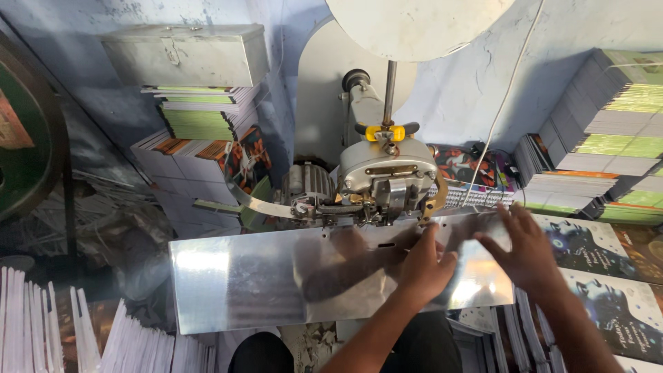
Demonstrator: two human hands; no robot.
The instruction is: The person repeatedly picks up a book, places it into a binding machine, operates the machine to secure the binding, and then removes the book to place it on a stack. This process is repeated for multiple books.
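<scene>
A grey stitching machine with a yellow knob stands behind a shiny metal work plate. My left hand lies flat on the plate just below the machine's head, fingers pointing up toward it. My right hand rests at the plate's right end, fingers spread and blurred. Neither hand visibly grips anything; whether a thin sheet lies under them I cannot tell. A metal strip curves in from the left to the machine head.
Stacks of booklets rise at the right, with dark printed covers beside my right arm. More stacks and a metal box stand at back left. White paper bundles sit at bottom left. A round disc hangs above.
</scene>
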